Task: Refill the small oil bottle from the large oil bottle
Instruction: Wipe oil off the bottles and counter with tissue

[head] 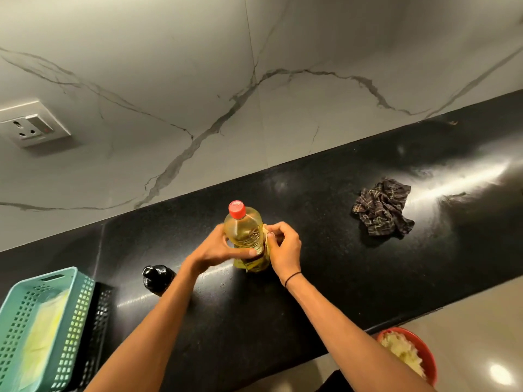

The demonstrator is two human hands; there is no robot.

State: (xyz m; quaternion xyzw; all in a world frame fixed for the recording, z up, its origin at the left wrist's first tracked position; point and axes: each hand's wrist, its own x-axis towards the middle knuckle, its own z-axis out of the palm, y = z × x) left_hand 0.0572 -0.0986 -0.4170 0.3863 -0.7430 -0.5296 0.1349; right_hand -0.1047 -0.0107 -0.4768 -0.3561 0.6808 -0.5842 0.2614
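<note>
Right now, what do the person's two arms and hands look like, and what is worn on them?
Both forearms are bare, with no sleeves in view. The right hand has a thin black band around its wrist. The left hand wears nothing: no ring, watch or glove shows on either.

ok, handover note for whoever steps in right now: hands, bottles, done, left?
Left hand: gripping the large oil bottle, which stands upright on the black counter.
Right hand: at the bottle's side, fingers on its label; grip unclear.
Red cap: still on.
Small dark bottle: left of it, closed, untouched.
Done: nothing poured.
Left: uncap both, pour, recap.
</note>
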